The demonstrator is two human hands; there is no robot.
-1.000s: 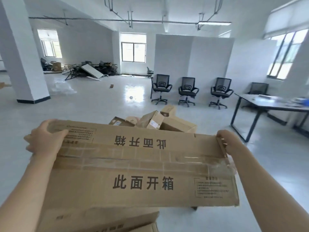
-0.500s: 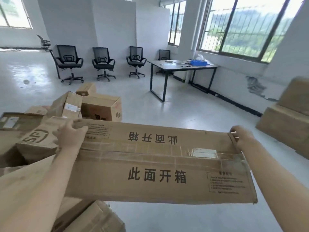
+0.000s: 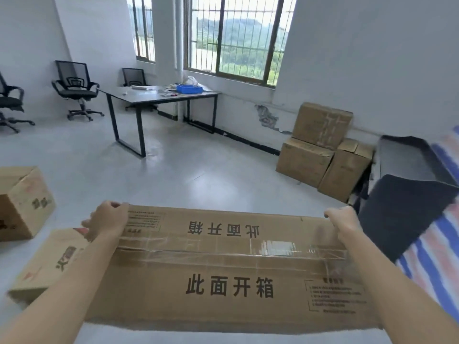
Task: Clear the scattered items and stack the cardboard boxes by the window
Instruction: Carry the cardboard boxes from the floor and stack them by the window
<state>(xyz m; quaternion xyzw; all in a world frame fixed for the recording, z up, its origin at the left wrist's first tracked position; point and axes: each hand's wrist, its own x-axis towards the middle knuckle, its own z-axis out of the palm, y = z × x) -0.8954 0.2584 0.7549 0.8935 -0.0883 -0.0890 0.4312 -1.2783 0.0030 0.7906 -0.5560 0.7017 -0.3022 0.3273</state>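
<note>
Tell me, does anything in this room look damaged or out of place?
Yes. The wall paint below the window is cracked and flaking, just left of the stacked boxes. The long box held by the left hand and right hand looks intact.

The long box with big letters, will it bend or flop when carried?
Probably stiff: the long box looks straight between the left hand and right hand, with no sag. Likely not very heavy, since bare hands hold it by its ends. The shiny tape might feel slippery.
</note>
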